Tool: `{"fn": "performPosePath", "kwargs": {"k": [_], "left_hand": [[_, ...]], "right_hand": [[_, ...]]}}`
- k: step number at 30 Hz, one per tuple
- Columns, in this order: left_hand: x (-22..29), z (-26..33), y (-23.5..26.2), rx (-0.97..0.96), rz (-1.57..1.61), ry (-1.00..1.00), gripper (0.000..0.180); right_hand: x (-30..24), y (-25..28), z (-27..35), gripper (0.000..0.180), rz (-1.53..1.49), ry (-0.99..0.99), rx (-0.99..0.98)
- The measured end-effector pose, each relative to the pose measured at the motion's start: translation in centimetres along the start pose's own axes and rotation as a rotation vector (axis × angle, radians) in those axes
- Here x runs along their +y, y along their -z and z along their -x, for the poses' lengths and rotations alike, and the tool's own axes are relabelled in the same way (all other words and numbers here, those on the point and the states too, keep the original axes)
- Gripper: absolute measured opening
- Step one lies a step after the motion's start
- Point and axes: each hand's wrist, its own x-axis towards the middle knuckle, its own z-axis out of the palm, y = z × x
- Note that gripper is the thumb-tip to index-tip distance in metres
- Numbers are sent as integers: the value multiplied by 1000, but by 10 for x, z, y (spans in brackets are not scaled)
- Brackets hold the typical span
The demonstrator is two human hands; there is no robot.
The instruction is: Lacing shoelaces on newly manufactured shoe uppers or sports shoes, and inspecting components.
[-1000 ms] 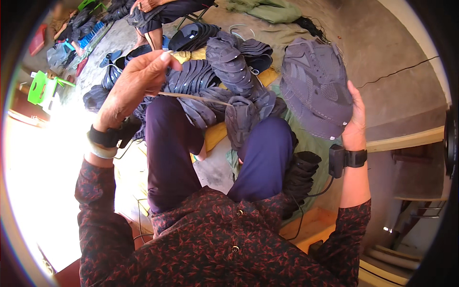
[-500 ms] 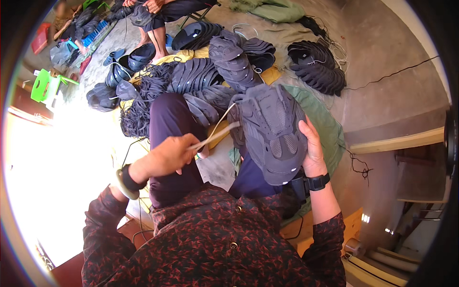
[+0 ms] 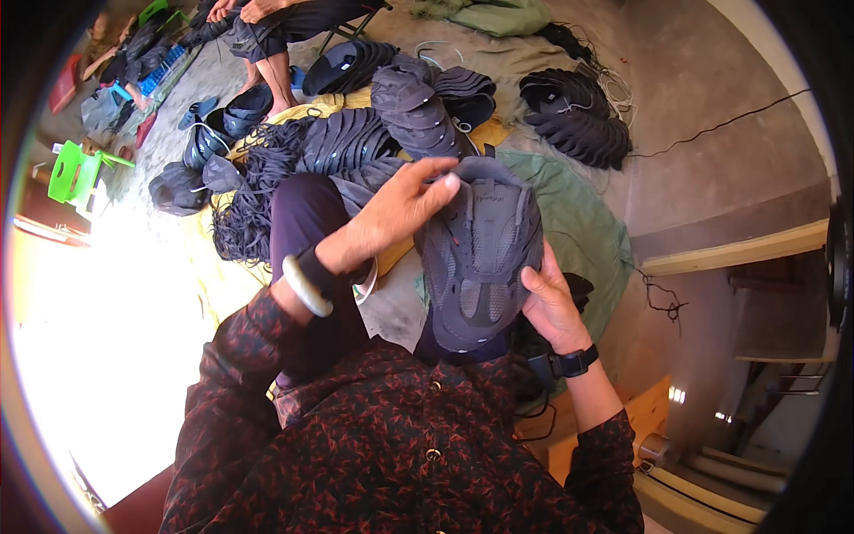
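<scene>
A dark grey shoe upper (image 3: 485, 258) with mesh panels and a stitched tongue is held upright over my lap, its toe toward me. Along its right side my right hand (image 3: 553, 303) is closed on the edge, thumb on the front. My left hand (image 3: 400, 209) reaches the top left of the upper, fingers stretched out and thumb a little apart, at the collar; whether it touches is hard to tell. No cord shows in the left hand. A pale band (image 3: 366, 285) partly shows below my left wrist, beside my knee.
Stacked dark uppers (image 3: 347, 142) and a heap of black laces (image 3: 253, 205) lie on yellow cloth ahead. Another stack (image 3: 578, 120) sits at far right near a green sheet (image 3: 578, 214). A green stool (image 3: 76, 173) stands left. Another person's hands (image 3: 253, 11) work at the top.
My left hand has let go of the pale cord and moved up and right to the upper's collar. The upper, in my right hand, has shifted slightly left.
</scene>
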Motion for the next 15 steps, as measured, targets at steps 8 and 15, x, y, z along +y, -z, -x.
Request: {"fn": "performPosePath", "kwargs": {"k": [8, 15], "left_hand": [[-5, -24, 1, -118, 300, 311, 76], [-1, -31, 2, -143, 75, 259, 69]], "right_hand": [[-13, 3, -3, 96, 255, -229, 58], [-22, -13, 7, 96, 844, 123, 201]]}}
